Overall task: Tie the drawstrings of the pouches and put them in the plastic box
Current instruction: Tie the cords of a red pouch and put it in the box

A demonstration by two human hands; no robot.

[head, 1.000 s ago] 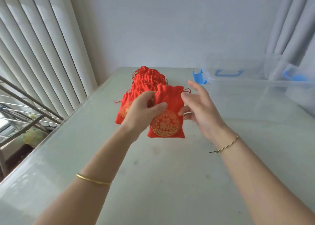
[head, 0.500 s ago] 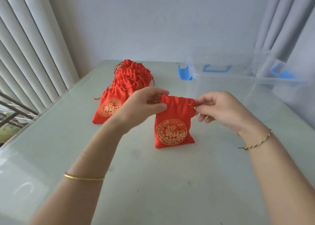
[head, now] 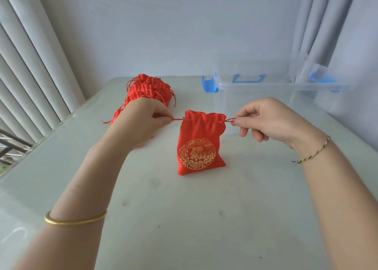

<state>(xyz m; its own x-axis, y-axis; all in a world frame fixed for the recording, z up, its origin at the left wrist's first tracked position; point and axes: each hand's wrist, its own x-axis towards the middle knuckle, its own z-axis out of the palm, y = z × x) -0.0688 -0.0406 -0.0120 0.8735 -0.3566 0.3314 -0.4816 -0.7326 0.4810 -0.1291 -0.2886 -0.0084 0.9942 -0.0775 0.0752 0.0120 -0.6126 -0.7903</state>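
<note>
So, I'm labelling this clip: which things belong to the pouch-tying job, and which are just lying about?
Job: held pouch, its drawstrings pinched by left hand and right hand, pile of pouches, plastic box.
Just around: table, blinds, curtain, bangle, bracelet.

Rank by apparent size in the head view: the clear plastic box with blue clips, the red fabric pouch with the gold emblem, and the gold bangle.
1. Clear plastic box with blue clips, largest although farthest.
2. Red fabric pouch with gold emblem.
3. Gold bangle, smallest although nearest.
</note>
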